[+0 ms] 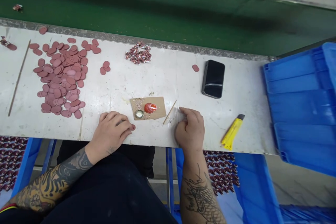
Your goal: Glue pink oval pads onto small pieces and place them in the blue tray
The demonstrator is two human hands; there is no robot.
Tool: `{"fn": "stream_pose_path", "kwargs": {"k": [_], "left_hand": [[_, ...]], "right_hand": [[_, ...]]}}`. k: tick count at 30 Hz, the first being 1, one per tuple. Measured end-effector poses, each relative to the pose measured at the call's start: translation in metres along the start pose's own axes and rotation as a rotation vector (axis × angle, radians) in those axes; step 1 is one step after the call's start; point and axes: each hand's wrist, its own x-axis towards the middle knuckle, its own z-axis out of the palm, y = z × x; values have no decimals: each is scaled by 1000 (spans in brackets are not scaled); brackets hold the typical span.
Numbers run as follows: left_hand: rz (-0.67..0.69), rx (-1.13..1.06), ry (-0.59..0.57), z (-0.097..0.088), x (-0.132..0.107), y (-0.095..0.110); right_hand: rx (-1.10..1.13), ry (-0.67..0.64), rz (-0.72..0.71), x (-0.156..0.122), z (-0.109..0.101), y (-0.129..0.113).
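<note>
My left hand [113,128] lies near the front edge of the white table, closed, with thumb and forefinger at a small reddish oval piece [133,127]. The piece is partly hidden by the fingertips. My right hand [191,127] rests to the right, forefinger stretched out and the other fingers loosely bent, with nothing visible in it. Just left of it is a thin wooden stick [170,112], apart from the fingers. Between my hands lies a cardboard piece [159,113] bearing a glossy red-orange blob [150,108], a bottle cap [139,114] and tiny beads [138,103].
A heap of reddish oval pieces [61,73] covers the left of the table. A cluster of small shiny parts [139,54] sits at the back. Rightward are a black phone-like device [214,78], a yellow box cutter [232,133] and blue crates [301,101]. Filled trays [222,171] sit below.
</note>
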Motion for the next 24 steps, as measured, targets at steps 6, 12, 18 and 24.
{"fn": "stream_pose_path", "kwargs": {"k": [6,12,18,24], "left_hand": [[-21,-164,78,-3,-3,-5],[30,-196,96,-2,-4,-7],[-58,-36,31,0,-4,-1],[-41,-55,40,1,-5,0]], "right_hand": [[106,177,60,23,-9,-20],[190,-41,-108,118,2,-63],[20,-267,-164,198,56,-96],[-108,-328,-184,216,79,-108]]}}
